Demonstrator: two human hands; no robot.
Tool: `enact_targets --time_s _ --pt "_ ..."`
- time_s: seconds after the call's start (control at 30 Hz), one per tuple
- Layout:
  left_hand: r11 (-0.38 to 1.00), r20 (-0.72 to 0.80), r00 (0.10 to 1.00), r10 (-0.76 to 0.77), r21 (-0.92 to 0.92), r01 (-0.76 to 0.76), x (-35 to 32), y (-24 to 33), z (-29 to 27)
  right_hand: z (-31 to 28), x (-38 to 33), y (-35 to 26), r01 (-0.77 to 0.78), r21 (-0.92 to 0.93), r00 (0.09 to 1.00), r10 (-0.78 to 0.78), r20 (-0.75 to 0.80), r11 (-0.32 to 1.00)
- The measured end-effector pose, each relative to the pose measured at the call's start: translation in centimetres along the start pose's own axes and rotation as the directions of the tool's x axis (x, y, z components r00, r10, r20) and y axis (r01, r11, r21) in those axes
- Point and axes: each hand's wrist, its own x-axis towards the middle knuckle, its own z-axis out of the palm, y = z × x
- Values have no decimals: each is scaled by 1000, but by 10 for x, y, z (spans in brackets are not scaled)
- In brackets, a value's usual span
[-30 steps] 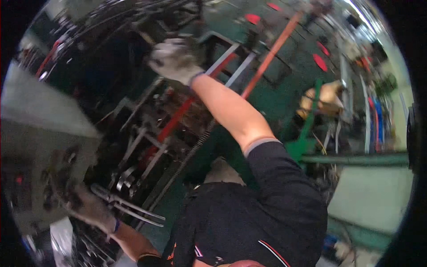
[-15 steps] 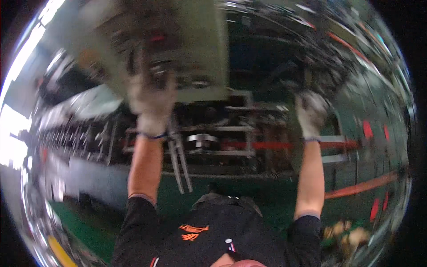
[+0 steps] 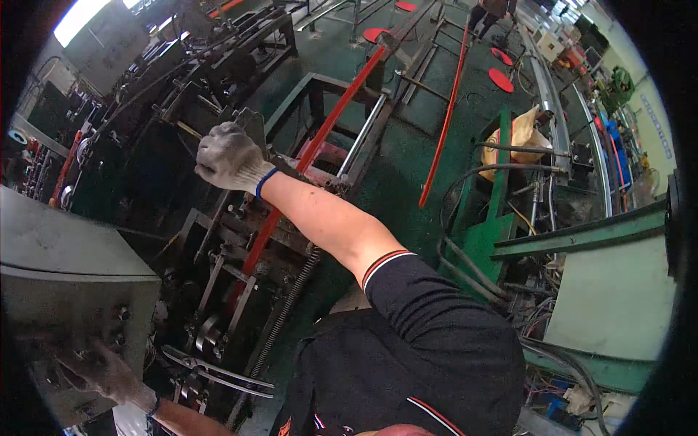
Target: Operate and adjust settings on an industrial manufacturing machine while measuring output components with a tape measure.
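Observation:
My left hand (image 3: pixel 105 374), in a pale work glove and partly blurred, reaches to the front of a grey control box (image 3: pixel 80 298) at the lower left. Its fingers look stretched out near the knobs; any contact is unclear. My right hand (image 3: pixel 231 156), gloved with a blue cuff, is closed in a fist above the dark machine. What it grips, if anything, is hidden. A thin light rod (image 3: pixel 189 130) ends just beside that fist. A long red bar (image 3: pixel 331 120) runs through the machine behind my right wrist. Long-handled pliers (image 3: pixel 187 360) lie on the machine between my arms.
A coiled spring (image 3: pixel 291 294) runs along the machine's near side. Another red bar (image 3: pixel 445 131) extends over the green floor. To the right stand a green frame (image 3: pixel 498 211) with hoses and a sack (image 3: pixel 520 138). A person (image 3: pixel 493 11) stands far back.
My view has swung to the right. The left hand stays at the control box, now lower left; the right arm reaches across to the left, and its fist is now over the machine.

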Motion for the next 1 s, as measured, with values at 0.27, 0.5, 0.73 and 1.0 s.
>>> enact_targets --time_s 0.27,0.5,0.73,1.0 --pt "964 -3 982 191 187 -187 10 -43 1 3 6 -7 -9 -20 997 11 75 1000" --pt "946 -25 988 153 294 -139 5 -42 -1 0 7 -5 -7 18 1000 7 1 1000" --pt "963 19 987 161 217 -161 7 -27 -9 5 7 -4 6 17 1000 -6 -22 1000" --pt "983 -33 991 133 134 -127 9 -8 -15 9 6 -2 5 2 1000 -5 20 1000"
